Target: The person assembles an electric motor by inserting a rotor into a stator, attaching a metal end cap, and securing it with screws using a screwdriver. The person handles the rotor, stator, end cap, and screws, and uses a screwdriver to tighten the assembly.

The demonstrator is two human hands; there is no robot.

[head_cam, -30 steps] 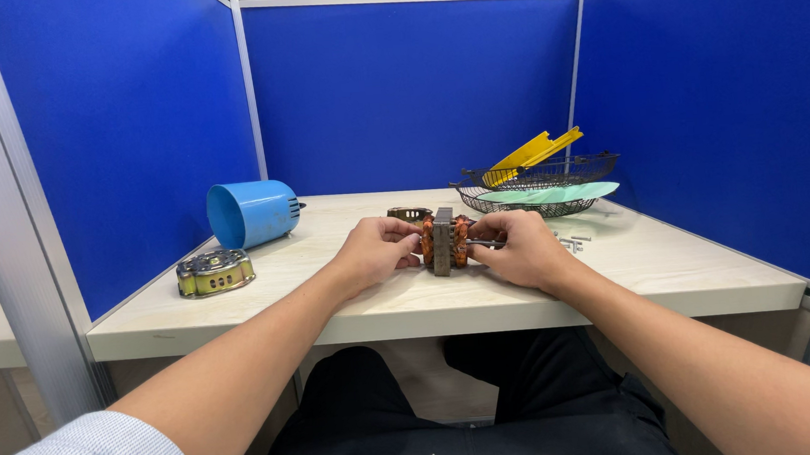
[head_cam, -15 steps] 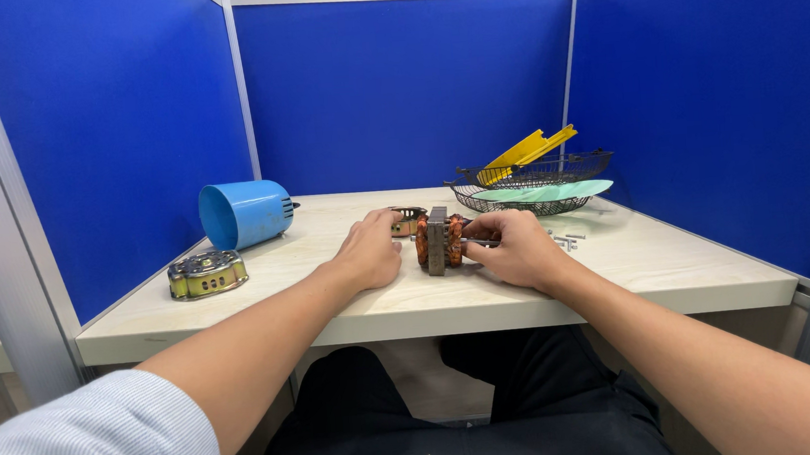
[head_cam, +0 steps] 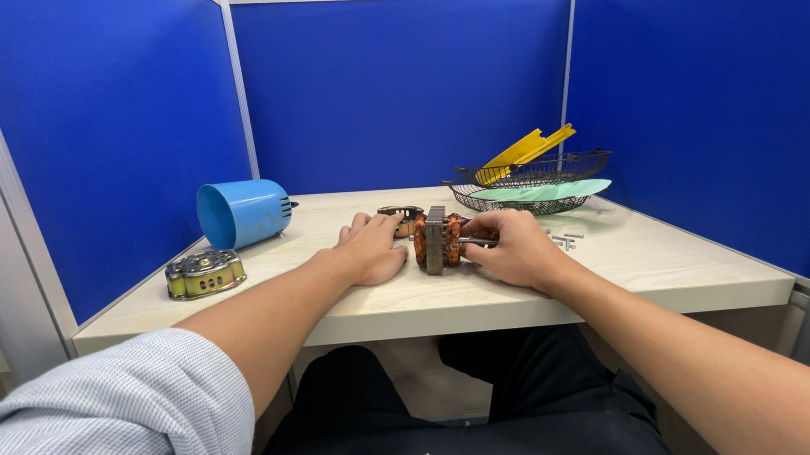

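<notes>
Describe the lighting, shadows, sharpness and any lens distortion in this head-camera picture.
Head view: even, soft light with no glare; faint shadows under both hands on the desk; motor stator sharp; the striped sleeve near the lens looks enlarged; partition edges splay outward, wide-angle distortion.

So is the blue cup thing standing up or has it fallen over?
Tipped over. The blue cup lies on its side on the table, its open mouth turned toward the camera's left.
</notes>
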